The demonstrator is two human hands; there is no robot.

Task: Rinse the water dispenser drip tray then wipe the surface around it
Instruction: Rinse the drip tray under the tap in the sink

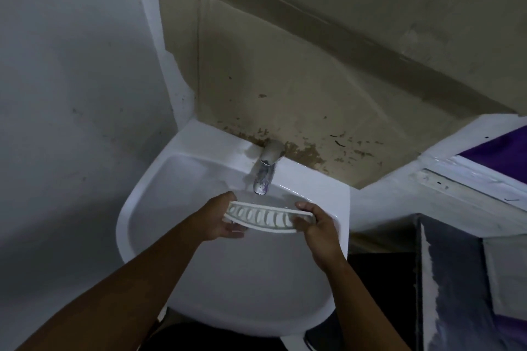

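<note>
The white slotted drip tray is held level over the white sink basin, just below the spout of the chrome tap. My left hand grips the tray's left end. My right hand grips its right end, thumb on top. No running water can be made out under the spout.
Stained cardboard covers the wall behind the tap. A grey wall stands close on the left. To the right is a white ledge with a purple surface beyond it, and a dark gap beneath.
</note>
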